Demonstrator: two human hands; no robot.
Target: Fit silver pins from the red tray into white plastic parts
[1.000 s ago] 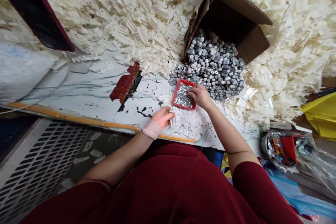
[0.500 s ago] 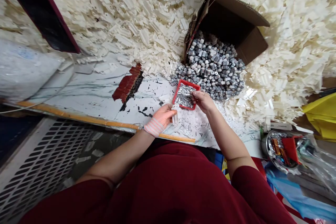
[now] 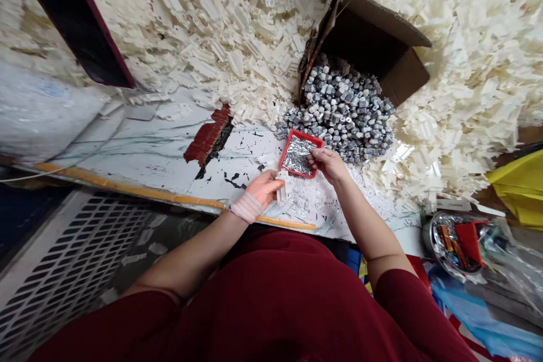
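Observation:
My left hand [image 3: 265, 188], with a striped band at the wrist, is closed on a small white plastic part [image 3: 283, 188] held just above the worn table [image 3: 139, 150]. My right hand [image 3: 327, 163] hovers at the right edge of a small red tray [image 3: 298, 156] full of thin shiny metal pins. Its fingers are pinched together, and what they hold is too small to make out. Behind the tray, a heap of grey metal pieces [image 3: 344, 110] spills out of a tipped cardboard box [image 3: 373, 45].
A huge pile of white plastic parts [image 3: 237, 28] covers the back and right of the table. A dark phone [image 3: 78, 25] leans at the far left. A round container of red parts [image 3: 456, 240] and a yellow bag [image 3: 520, 186] lie to the right.
My right hand has drawn back from over the middle of the red tray to its right edge. The left hand has shifted only slightly.

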